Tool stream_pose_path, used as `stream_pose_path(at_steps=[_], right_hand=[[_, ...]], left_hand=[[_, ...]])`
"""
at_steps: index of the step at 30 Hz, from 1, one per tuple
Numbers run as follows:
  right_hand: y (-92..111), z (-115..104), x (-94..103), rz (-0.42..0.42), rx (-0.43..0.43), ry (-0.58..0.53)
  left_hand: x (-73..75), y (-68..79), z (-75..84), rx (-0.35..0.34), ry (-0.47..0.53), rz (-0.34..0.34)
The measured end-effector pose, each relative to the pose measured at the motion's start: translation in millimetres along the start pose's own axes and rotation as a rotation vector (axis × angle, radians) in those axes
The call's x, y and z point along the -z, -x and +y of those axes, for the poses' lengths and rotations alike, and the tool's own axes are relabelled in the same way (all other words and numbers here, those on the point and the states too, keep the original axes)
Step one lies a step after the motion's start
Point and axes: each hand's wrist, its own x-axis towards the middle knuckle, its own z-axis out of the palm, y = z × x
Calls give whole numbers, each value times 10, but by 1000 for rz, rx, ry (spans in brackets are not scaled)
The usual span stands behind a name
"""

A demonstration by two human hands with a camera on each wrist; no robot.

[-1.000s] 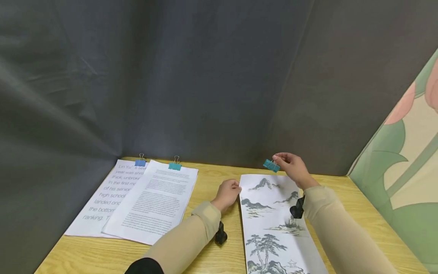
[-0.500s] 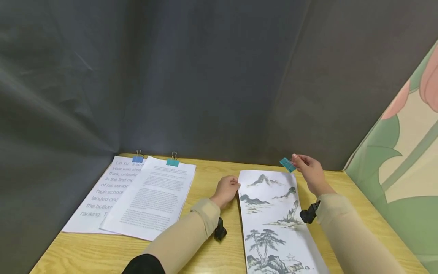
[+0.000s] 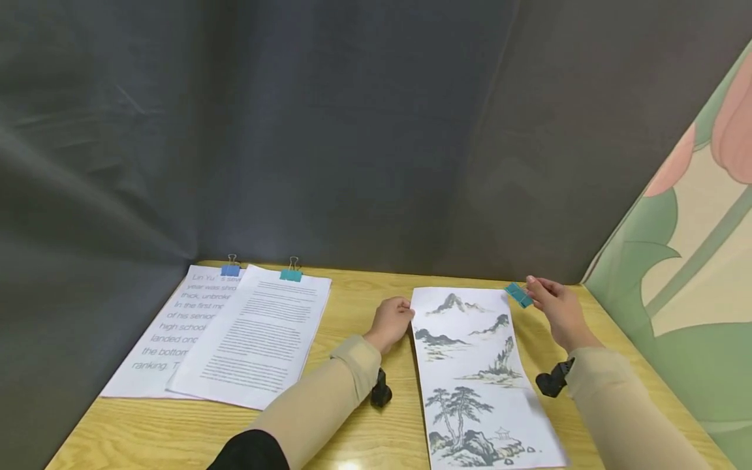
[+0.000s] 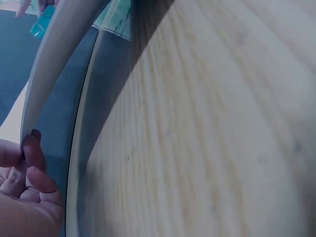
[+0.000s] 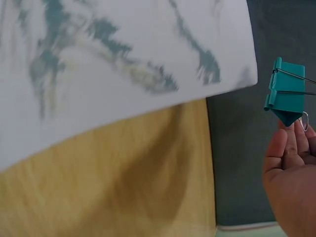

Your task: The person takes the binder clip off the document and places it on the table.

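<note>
In the head view my left hand pinches the upper left edge of a stack of sheets printed with ink-style mountains and pines. The left wrist view shows thumb and fingers on either side of the sheets' edge, which is raised off the table. Just beyond the top right corner of the sheets, my right hand holds a teal binder clip in the air. One wire handle of the clip lies along its body in the right wrist view; the fingers are at the other handle. The clip is apart from the paper.
Two overlapping stacks of printed text lie at the left of the wooden table. A blue binder clip sits on the rear stack's top edge, a teal one on the front stack. Dark cloth hangs behind.
The right hand has moved rightward with the teal binder clip, from above the sheets' top edge to beyond their right corner. My left hand keeps its hold on the left edge.
</note>
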Motion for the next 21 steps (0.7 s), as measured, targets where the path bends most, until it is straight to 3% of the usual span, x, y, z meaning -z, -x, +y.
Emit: stream_pose_path(at_steps=[13,21], right_hand=[[192,352,432,0,-75,95],[276,481,565,5,-140,130]], left_hand=[[-190,-45,-23,38,13,4],[-316,-59,31,38,5,-11]])
